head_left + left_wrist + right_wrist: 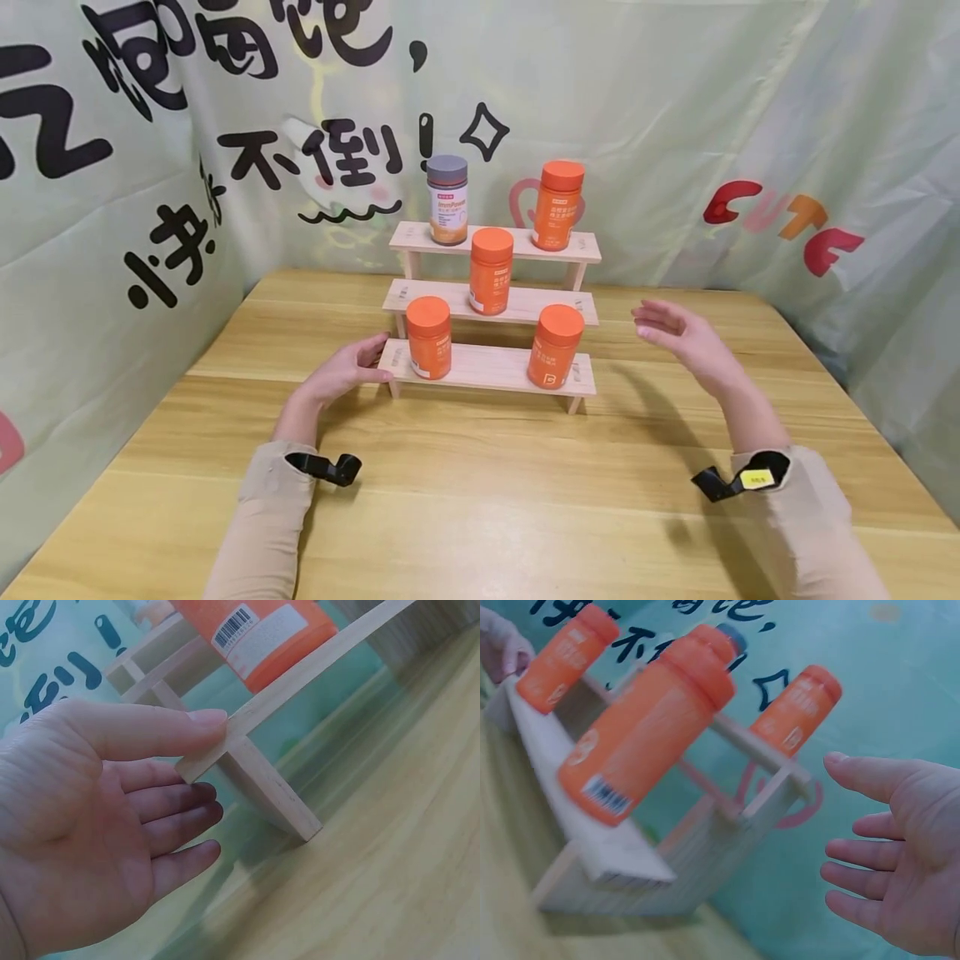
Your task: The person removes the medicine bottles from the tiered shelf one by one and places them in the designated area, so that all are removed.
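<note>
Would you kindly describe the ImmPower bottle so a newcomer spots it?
On the wooden table stands a three-step rack. Its top shelf holds the ImmPower bottle, on the left; unlike the four orange bottles, it has a grey lid.

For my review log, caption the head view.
Five bottles stand on a tiered wooden rack; left hand touches its bottom tier, right hand hovers apart.

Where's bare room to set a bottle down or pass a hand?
Set down: the bottom shelf between the front-left bottle and front-right bottle, or the wooden table between the sleeves. Passing: the gap between the shelves and the right hand. Crowded: the bottom shelf's left end, where the left hand grips it beside the front-left bottle.
</note>
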The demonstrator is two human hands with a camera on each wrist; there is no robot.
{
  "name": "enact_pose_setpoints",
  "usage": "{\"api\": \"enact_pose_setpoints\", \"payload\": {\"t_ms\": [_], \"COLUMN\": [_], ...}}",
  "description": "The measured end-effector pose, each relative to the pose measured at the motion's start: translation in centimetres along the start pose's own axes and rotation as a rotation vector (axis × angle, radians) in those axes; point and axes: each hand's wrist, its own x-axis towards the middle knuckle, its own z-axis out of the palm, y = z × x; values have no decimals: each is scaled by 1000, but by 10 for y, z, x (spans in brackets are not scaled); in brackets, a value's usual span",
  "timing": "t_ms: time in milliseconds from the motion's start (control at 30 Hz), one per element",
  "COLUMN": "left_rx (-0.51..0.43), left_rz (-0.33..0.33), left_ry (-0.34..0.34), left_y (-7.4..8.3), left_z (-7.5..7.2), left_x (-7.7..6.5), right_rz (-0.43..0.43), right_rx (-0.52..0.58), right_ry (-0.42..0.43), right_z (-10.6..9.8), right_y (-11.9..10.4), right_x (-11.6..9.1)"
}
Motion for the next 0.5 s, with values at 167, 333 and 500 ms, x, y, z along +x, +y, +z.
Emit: {"api": "enact_pose_setpoints", "payload": {"t_ms": [167, 333, 500], "left_rx": [0, -15, -43], "left_rz": [-4, 5, 14], "left_ry": [-8, -15, -17], "left_y": [0, 0, -2], "left_z": [-1, -1, -1], "left_x": [-3, -3, -2], "right_rz": [8, 14, 0], "right_rx": [-13, -40, -78], "right_ry": [46, 70, 59], "right_z": [-17, -23, -23], "right_y": [-27, -51, -72], "right_x": [14, 34, 57]}}
